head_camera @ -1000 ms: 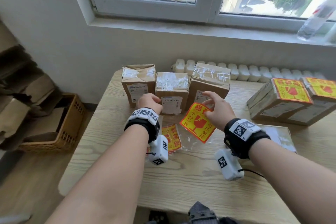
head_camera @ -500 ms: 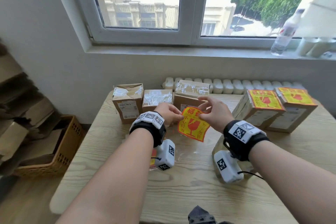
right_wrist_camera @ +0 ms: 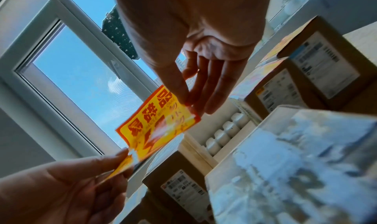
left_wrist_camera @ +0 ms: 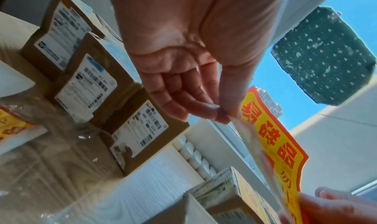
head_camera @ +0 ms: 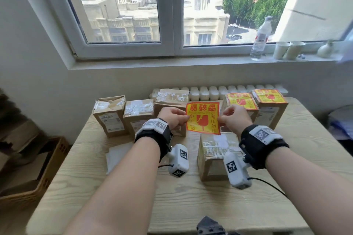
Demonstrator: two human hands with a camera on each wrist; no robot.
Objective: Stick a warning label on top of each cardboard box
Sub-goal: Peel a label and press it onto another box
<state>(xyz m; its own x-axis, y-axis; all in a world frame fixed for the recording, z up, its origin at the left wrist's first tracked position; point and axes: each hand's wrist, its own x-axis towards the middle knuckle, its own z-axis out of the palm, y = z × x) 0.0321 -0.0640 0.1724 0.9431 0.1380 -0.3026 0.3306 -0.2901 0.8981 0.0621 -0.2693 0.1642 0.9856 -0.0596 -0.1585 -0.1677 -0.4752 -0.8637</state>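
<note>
Presently: warning label point(head_camera: 203, 118) pinched taut by left hand point(head_camera: 174, 116) and right hand point(head_camera: 234, 118) above table's middle; recommend lowering flat, centred, onto the unlabelled box point(head_camera: 215, 155) beneath.

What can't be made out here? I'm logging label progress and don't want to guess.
- Label backing: on or peeled? Blurred in both wrist views.
- Third box front: hidden by left hand, head view.
- Near box corner: hidden by right wrist camera, head view.
- Shipping text: too small throughout.
</note>
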